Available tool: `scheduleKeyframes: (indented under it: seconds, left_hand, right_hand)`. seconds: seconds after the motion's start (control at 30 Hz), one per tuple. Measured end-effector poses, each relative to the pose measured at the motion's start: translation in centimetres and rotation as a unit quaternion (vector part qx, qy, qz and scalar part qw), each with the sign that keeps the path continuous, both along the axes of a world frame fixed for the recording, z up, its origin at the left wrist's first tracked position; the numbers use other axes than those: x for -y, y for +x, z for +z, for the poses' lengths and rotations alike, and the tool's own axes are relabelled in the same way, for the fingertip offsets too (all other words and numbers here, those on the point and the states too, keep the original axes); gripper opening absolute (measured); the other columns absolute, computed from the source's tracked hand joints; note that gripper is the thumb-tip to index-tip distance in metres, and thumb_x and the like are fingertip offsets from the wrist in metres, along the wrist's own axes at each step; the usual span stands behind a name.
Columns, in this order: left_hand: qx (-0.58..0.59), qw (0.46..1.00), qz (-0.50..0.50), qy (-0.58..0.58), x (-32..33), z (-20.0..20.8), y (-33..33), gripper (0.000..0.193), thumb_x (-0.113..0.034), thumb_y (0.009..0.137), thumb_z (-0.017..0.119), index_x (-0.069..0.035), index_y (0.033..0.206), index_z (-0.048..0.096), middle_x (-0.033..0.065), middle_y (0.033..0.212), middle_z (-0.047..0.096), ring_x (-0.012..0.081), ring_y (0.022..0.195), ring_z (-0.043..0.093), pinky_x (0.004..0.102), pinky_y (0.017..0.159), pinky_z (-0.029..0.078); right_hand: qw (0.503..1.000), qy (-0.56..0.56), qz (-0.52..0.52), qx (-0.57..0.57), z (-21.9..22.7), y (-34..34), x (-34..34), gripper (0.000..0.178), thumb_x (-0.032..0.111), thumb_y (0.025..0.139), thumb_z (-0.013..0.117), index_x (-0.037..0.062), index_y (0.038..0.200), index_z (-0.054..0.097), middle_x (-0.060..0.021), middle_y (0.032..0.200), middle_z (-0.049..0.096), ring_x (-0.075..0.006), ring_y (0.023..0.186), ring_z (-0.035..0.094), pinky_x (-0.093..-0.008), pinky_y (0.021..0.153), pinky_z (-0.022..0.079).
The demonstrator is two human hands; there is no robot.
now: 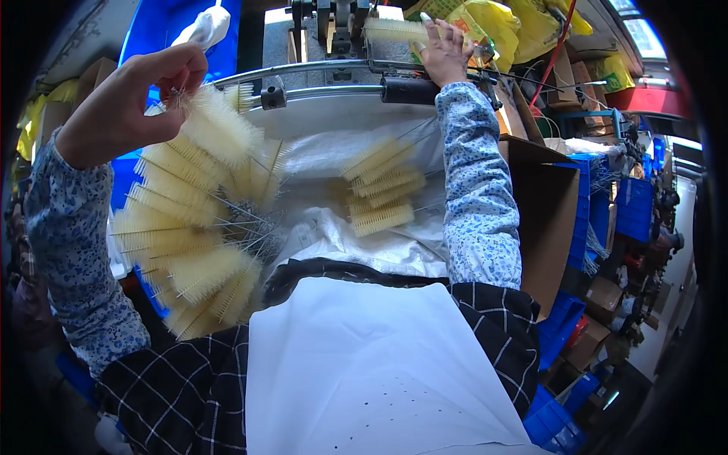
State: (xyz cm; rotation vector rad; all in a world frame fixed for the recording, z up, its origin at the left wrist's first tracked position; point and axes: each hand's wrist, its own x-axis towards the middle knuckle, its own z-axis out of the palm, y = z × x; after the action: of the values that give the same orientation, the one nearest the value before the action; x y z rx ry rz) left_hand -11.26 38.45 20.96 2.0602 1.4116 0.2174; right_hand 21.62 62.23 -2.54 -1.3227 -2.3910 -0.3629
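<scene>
My left hand (pixel 129 110) is raised at the upper left, thumb and fingers pinched on the end of a cream bristle brush (pixel 226 135). This brush hangs over a fanned pile of similar brushes (pixel 171 220), whose thin wire stems point toward the middle. At the top, my right hand (pixel 445 54) grips the right end of another cream brush (pixel 390 30), thumb below and fingers above. That brush lies level in front of a metal machine (pixel 341 34). A smaller, blurred stack of brushes (pixel 381 216) rests on white sheeting between my arms.
A metal rail (pixel 326 91) with a black sleeve (pixel 409 90) crosses ahead of me. Behind the pile is a blue bin (pixel 140 34). Yellow bags (pixel 485 26) sit at the upper right. An open cardboard box (pixel 542 220) and blue crates (pixel 635 208) stand to the right.
</scene>
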Motion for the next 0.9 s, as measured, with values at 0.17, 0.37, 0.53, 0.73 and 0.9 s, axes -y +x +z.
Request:
scheduleKeyframes:
  seconds: [0.17,0.37,0.53,0.73,0.9]
  left_hand:
    - [0.006,0.993,-0.005,0.12,1.5,1.2,-0.1,0.025,0.002,0.065,0.052,-0.007,0.088,0.047,0.0047,0.072,0.043,0.0163,0.067,0.047,0.0266,0.067,0.042]
    - [-0.002,0.992,-0.008,0.123,1.7,1.7,-0.1,0.027,0.0,0.064,0.053,-0.007,0.089,0.048,0.0049,0.073,0.044,0.0161,0.068,0.049,0.0267,0.067,0.043]
    - [-0.027,0.992,-0.013,0.122,2.1,2.6,-0.3,0.03,0.001,0.063,0.054,-0.008,0.091,0.048,0.0054,0.074,0.045,0.0162,0.071,0.05,0.0276,0.068,0.045]
    - [-0.017,0.978,0.014,0.208,2.8,2.3,-0.3,0.028,0.001,0.064,0.052,-0.007,0.091,0.047,0.0048,0.074,0.044,0.0155,0.069,0.047,0.0267,0.066,0.043]
    - [-0.013,0.989,-0.03,0.147,1.4,3.0,0.9,0.028,0.0,0.064,0.052,-0.007,0.09,0.047,0.0049,0.073,0.044,0.0159,0.068,0.047,0.0276,0.065,0.042]
  right_hand:
    - [0.991,-0.099,-0.081,-0.041,0.9,1.9,0.8,0.047,0.035,0.074,0.056,0.015,0.116,0.049,-0.0058,0.113,0.051,-0.0239,0.109,0.04,-0.0454,0.088,0.027]
    - [0.979,-0.132,-0.041,-0.148,0.0,0.5,0.8,0.037,0.027,0.073,0.059,0.0129,0.108,0.056,-0.0079,0.106,0.057,-0.0261,0.098,0.053,-0.0421,0.082,0.039]
    - [0.979,-0.124,-0.03,-0.158,0.2,-1.7,2.0,0.036,0.022,0.072,0.058,0.0097,0.105,0.057,-0.0085,0.101,0.057,-0.0243,0.093,0.054,-0.0434,0.078,0.036]
    - [0.981,-0.116,-0.04,-0.151,0.7,-6.1,3.7,0.03,0.019,0.071,0.06,0.0082,0.099,0.058,-0.0079,0.097,0.058,-0.0245,0.092,0.054,-0.0427,0.078,0.035]
    - [0.978,-0.159,-0.057,-0.125,2.3,-10.2,6.2,0.035,0.02,0.075,0.057,0.0079,0.107,0.056,-0.0078,0.101,0.057,-0.0243,0.096,0.053,-0.0434,0.079,0.035]
